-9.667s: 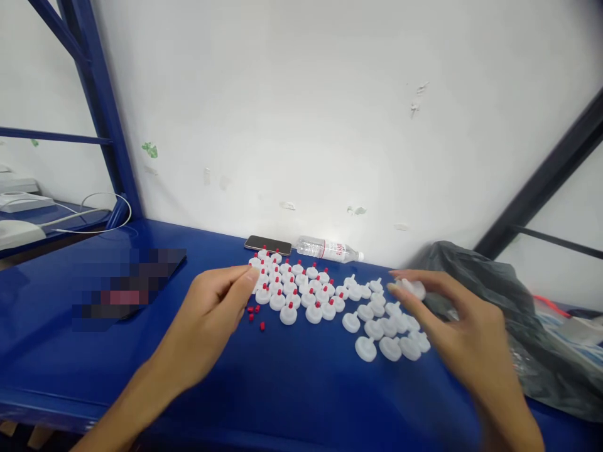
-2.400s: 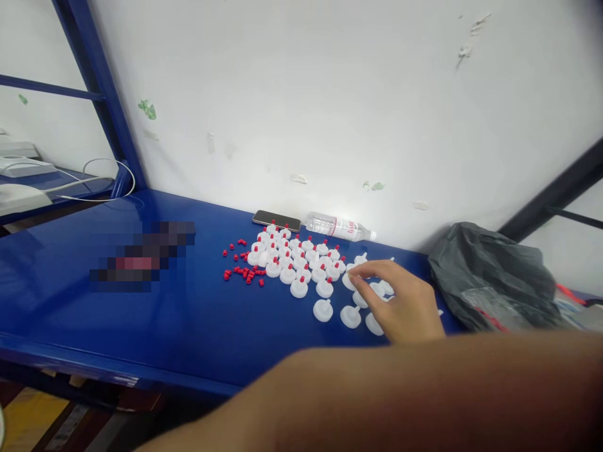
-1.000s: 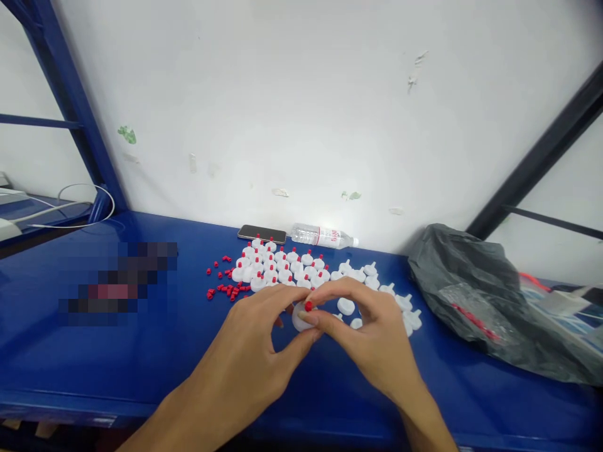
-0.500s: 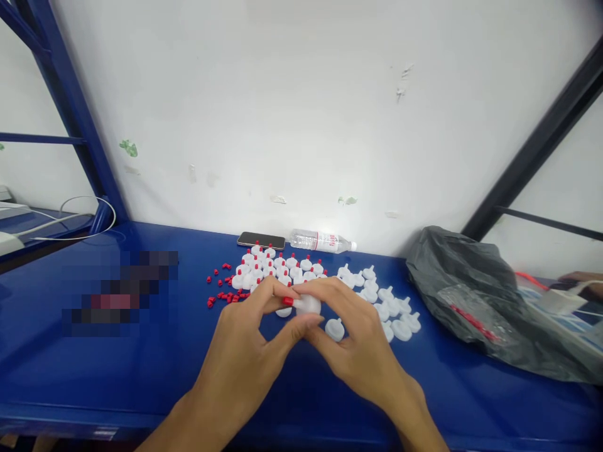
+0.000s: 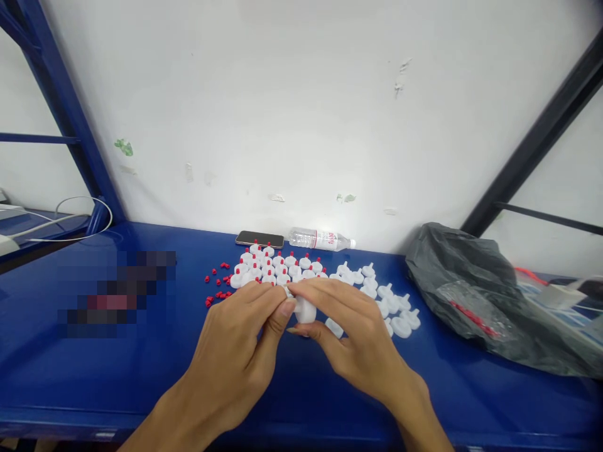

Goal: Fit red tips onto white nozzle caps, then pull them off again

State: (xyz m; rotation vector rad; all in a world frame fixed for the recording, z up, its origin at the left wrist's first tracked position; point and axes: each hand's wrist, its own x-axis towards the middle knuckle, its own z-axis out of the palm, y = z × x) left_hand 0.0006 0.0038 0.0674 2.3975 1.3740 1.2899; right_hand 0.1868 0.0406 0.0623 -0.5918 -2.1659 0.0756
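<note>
A white plastic spout cap (image 5: 306,311) lies sideways between my hands, its spout pointing left. My right hand (image 5: 360,333) is closed around its round base, fingers over the top and thumb below. With thumb and forefinger, my left hand (image 5: 235,348) pinches the spout's end, hiding the small red tip cap there. Behind the hands stand several white spout caps with red tips (image 5: 268,265). Loose red tip caps (image 5: 225,281) are scattered left of them. White spout caps without red tips (image 5: 386,301) lie to the right, partly behind my right hand.
A phone (image 5: 260,239) and a clear plastic bottle (image 5: 323,240) lie by the wall on the blue table (image 5: 155,376). At right is a dark plastic bag (image 5: 443,276) with a clear bag of red pieces (image 5: 475,317). A blurred patch (image 5: 117,295) covers the left.
My left thumb and fingers have closed over the red tip cap, which showed before. The left thumb has moved left, off the spout cap's base. My right hand still holds the base.
</note>
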